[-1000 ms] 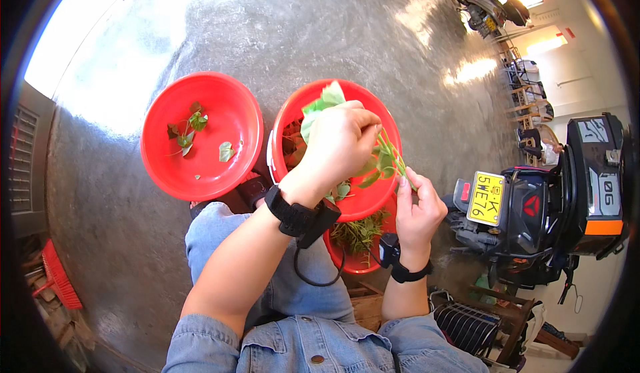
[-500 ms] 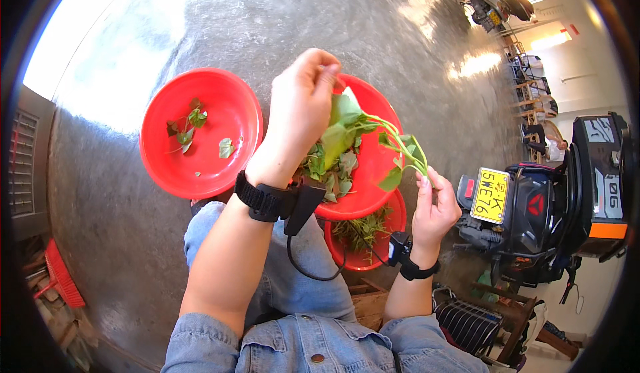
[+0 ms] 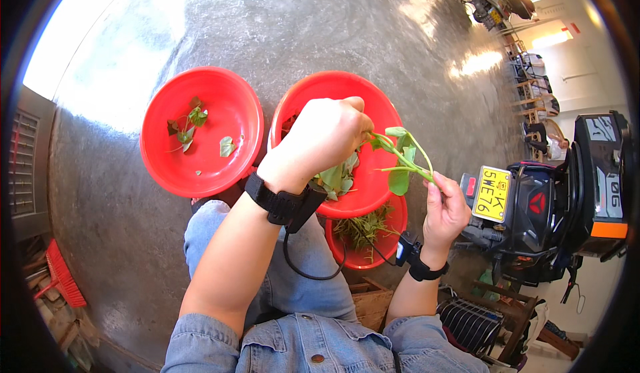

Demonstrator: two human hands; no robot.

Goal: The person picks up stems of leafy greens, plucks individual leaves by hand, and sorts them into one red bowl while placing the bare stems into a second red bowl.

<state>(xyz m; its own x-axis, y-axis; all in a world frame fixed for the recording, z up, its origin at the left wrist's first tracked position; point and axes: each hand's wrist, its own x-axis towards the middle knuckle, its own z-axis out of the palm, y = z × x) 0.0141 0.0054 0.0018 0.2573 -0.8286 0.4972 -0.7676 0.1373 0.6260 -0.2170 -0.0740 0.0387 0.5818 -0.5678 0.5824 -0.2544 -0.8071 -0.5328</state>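
My right hand (image 3: 445, 206) pinches the lower end of a leafy green sprig (image 3: 408, 162), whose several pale stems stretch left across the bowl's rim. At the sprig's other end is my left hand (image 3: 327, 133), its fingers closed round a stem or leaf there; the fingertips are partly hidden by the hand itself. Below my left hand stands a red plastic bowl (image 3: 377, 96) with picked green leaves (image 3: 337, 178) heaped in its near part. Tucked under its near edge, a smaller red container (image 3: 399, 230) holds a pile of cut green stems (image 3: 363, 230).
Another red bowl (image 3: 157, 116) with a few leaves stands at the left on the concrete floor (image 3: 280, 26). A parked scooter (image 3: 533, 200) is close on the right. A wooden stool (image 3: 370, 306) is by my legs. A red broom (image 3: 63, 273) lies far left.
My left hand has come down and right, from above the bowl's far rim to the sprig's leafy end. A large leaf no longer shows there. My right hand has shifted slightly right and down.
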